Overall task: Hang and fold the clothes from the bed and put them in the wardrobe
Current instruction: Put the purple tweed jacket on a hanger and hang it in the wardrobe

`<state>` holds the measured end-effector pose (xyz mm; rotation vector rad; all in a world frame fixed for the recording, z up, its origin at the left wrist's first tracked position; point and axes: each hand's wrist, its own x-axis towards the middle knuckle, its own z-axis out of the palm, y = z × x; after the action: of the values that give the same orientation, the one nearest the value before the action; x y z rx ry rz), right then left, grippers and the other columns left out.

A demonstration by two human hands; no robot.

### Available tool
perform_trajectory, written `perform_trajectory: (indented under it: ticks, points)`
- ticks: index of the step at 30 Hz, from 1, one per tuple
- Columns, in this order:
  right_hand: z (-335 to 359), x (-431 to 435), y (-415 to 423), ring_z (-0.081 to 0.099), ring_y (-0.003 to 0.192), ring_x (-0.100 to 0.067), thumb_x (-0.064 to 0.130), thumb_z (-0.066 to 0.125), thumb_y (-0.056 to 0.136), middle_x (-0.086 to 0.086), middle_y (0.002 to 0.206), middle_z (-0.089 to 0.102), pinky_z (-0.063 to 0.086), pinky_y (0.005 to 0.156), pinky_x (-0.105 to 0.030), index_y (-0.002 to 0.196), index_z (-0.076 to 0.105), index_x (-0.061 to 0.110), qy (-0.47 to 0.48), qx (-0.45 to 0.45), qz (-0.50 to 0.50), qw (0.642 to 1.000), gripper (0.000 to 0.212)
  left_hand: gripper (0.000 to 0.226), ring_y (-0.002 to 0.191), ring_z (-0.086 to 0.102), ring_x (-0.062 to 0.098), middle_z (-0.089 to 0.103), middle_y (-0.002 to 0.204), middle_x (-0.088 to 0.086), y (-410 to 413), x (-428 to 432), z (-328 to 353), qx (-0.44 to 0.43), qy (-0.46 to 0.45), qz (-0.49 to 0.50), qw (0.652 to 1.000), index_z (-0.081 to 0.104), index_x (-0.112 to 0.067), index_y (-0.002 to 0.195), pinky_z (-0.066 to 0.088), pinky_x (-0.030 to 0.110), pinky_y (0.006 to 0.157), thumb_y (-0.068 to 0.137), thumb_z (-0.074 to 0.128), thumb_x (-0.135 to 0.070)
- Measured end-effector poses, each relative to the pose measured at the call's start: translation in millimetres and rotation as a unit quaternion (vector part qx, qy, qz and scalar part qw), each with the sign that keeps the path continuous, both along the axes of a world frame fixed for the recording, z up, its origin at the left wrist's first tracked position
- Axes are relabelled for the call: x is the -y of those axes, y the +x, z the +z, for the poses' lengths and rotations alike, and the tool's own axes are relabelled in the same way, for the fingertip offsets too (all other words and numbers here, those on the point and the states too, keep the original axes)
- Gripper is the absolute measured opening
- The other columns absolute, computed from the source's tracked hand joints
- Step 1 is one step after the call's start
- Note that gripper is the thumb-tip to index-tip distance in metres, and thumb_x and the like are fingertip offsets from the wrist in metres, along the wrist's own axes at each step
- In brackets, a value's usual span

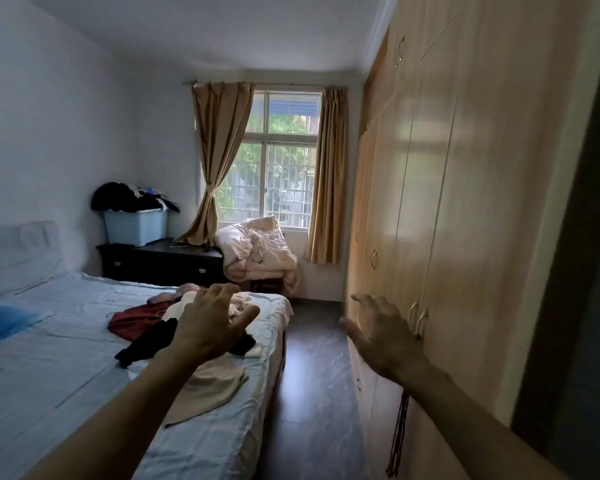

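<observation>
Loosely crumpled clothes (136,323) litter the smooth bed (49,362).

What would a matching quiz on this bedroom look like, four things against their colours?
Things:
1. storage box
2. dresser
3. bundled duvet
4. wardrobe

Colours:
a. light wood
b. black
c. light blue
d. pale pink-cream

Pairs: 1-c, 2-b, 3-d, 4-a.

The bed (66,341) carries scattered clothes (142,327) and a blue pillow (0,320).
</observation>
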<state>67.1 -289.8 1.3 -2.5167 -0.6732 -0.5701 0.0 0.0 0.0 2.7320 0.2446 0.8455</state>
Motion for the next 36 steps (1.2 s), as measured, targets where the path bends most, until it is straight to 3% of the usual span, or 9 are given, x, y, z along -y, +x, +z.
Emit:
perform_trajectory:
  ticks: [4,10,13,16,19,26,29,36]
  points:
    - [-13,1,31,0.039,0.133,-0.018,0.054,0.048,0.095,0.000,0.148,0.041,0.038,0.108,-0.035,0.146,0.036,0.025,0.018,-0.019,0.023,0.999,0.060,0.082,0.122,0.051,0.023,0.057,0.133,0.000,29,7,-17,-0.004,-0.011,0.002,1.000,0.057,-0.026,0.127,0.048,0.042,0.094,0.072,0.033,-0.081]
    - [-31,-4,102,0.034,0.139,-0.017,0.057,0.044,0.095,0.002,0.152,0.036,0.031,0.111,-0.033,0.148,0.033,0.025,-0.005,-0.029,0.005,1.000,0.062,0.072,0.134,0.041,0.020,0.045,0.148,-0.001,95,-1,-44,-0.056,0.015,-0.030,0.998,0.043,-0.024,0.146,0.038,0.037,0.106,0.087,0.054,-0.065]
    - [-37,-22,147,0.034,0.139,-0.017,0.057,0.045,0.095,0.001,0.152,0.037,0.032,0.111,-0.033,0.148,0.033,0.026,-0.009,-0.036,-0.001,0.999,0.062,0.070,0.132,0.043,0.020,0.047,0.146,0.000,144,-21,-56,-0.066,0.013,-0.039,0.997,0.048,-0.025,0.140,0.037,0.036,0.107,0.086,0.051,-0.069]
    - [-34,-45,193,0.034,0.139,-0.018,0.055,0.046,0.095,0.001,0.153,0.037,0.032,0.111,-0.033,0.147,0.034,0.026,-0.005,-0.044,-0.008,0.999,0.061,0.093,0.133,0.041,0.020,0.047,0.147,-0.002,194,-40,-59,-0.075,0.010,-0.053,0.996,0.046,-0.026,0.142,0.037,0.038,0.109,0.071,0.030,-0.084]
    - [-23,-72,243,0.034,0.140,-0.018,0.054,0.046,0.096,0.001,0.154,0.035,0.030,0.112,-0.032,0.148,0.033,0.026,-0.012,-0.049,-0.015,0.999,0.060,0.098,0.135,0.040,0.020,0.047,0.147,-0.002,250,-67,-58,-0.074,-0.006,-0.056,0.996,0.045,-0.026,0.142,0.038,0.039,0.108,0.066,0.022,-0.084]
    - [-34,-116,346,0.036,0.139,-0.018,0.055,0.046,0.096,0.001,0.153,0.036,0.030,0.112,-0.031,0.148,0.033,0.025,-0.030,-0.059,-0.024,0.997,0.062,0.085,0.128,0.046,0.021,0.053,0.138,0.001,368,-110,-78,-0.091,-0.019,-0.061,0.994,0.049,-0.024,0.138,0.042,0.040,0.104,0.076,0.036,-0.081]
    - [-48,-128,396,0.034,0.140,-0.018,0.056,0.045,0.096,0.002,0.154,0.035,0.029,0.113,-0.031,0.149,0.033,0.025,-0.033,-0.074,-0.020,0.997,0.063,0.092,0.126,0.047,0.022,0.052,0.137,0.000,415,-118,-88,-0.100,-0.012,-0.055,0.993,0.047,-0.024,0.141,0.043,0.040,0.103,0.073,0.028,-0.083]
    - [-84,-157,547,0.034,0.140,-0.018,0.053,0.047,0.096,0.002,0.154,0.035,0.030,0.114,-0.033,0.148,0.034,0.025,-0.022,-0.081,0.008,0.996,0.061,0.068,0.126,0.048,0.019,0.052,0.140,-0.002,552,-143,-112,-0.095,-0.016,-0.054,0.994,0.048,-0.025,0.139,0.044,0.039,0.102,0.085,0.053,-0.068]
